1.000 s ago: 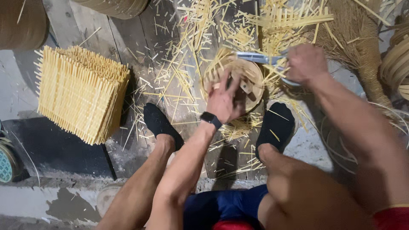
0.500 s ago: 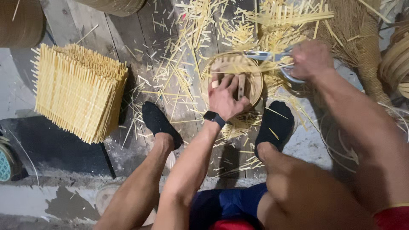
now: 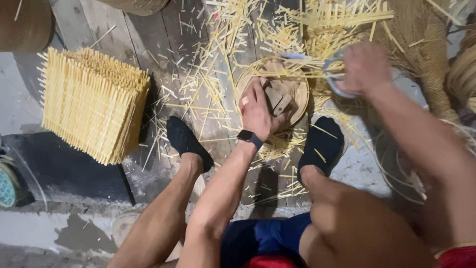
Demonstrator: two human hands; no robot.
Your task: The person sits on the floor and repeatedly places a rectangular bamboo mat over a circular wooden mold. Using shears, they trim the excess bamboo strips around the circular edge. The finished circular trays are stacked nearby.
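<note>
I sit with a round wooden chopping block (image 3: 297,106) on the floor between my two black-socked feet. My left hand (image 3: 258,111), with a black wrist band, rests on the block with its fingers closed over a small brown wooden piece (image 3: 278,98). My right hand (image 3: 364,67) hovers at the block's far right edge and grips a blurred metal cutting tool (image 3: 333,79) whose pale blade (image 3: 293,55) points left over the block. Thin bamboo sticks (image 3: 277,72) lie across the block's far rim.
A tall, neat stack of cut bamboo sticks (image 3: 91,101) stands at the left. Loose sticks and splinters (image 3: 213,79) litter the wooden boards. Woven baskets (image 3: 463,74) and fibre bundles sit at the right, and a dark mat (image 3: 59,168) lies under the stack.
My left hand has shifted on the block and now covers the small wooden piece. My right hand has stayed at the block's far right with the tool.
</note>
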